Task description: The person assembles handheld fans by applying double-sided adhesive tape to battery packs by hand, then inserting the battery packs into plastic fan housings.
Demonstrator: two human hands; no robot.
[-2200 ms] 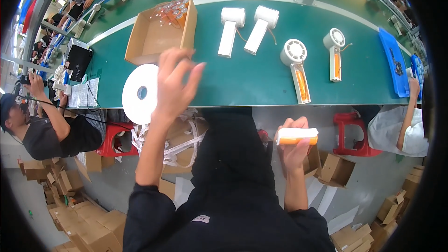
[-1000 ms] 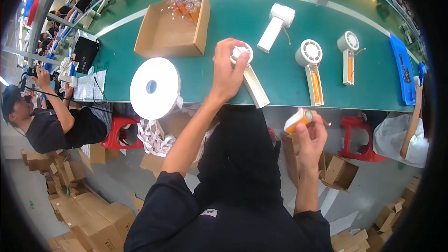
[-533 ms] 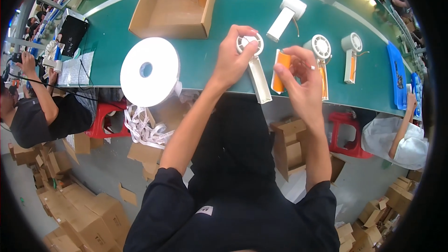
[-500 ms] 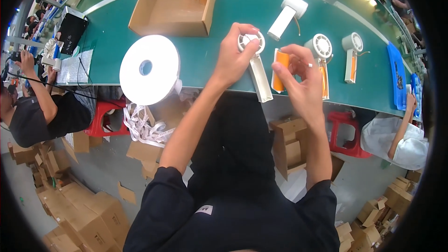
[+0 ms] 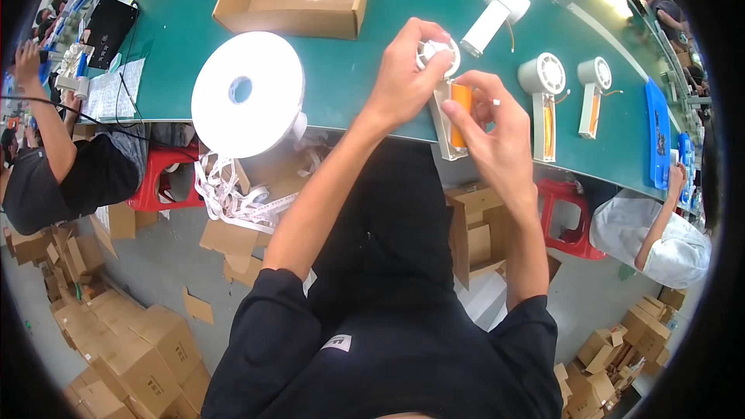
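My left hand (image 5: 405, 77) grips the round, vented head of a white handheld fan (image 5: 444, 120) over the table's near edge. Its open, hollow handle points down toward me. My right hand (image 5: 498, 126) pinches an orange battery (image 5: 461, 99) between thumb and fingers, right against the handle's open side. Whether the battery sits inside the channel or only touches its rim, I cannot tell. To the right stand two similar fans, a larger one (image 5: 543, 77) and a smaller one (image 5: 594, 77), each with orange inside its open handle. Farther back lies another white fan (image 5: 493, 19), with a thin wire.
A large white reel (image 5: 206, 93) stands at the table's left edge, with loose white strip (image 5: 233, 198) below it. Behind it is a cardboard box (image 5: 291, 19) holding orange batteries. A blue tray (image 5: 658, 132) lies at the right. People sit at both sides, near red stools (image 5: 167, 186).
My right hand has brought the orange battery left, from beside the fan handle up against its open side. The head view has shifted slightly.
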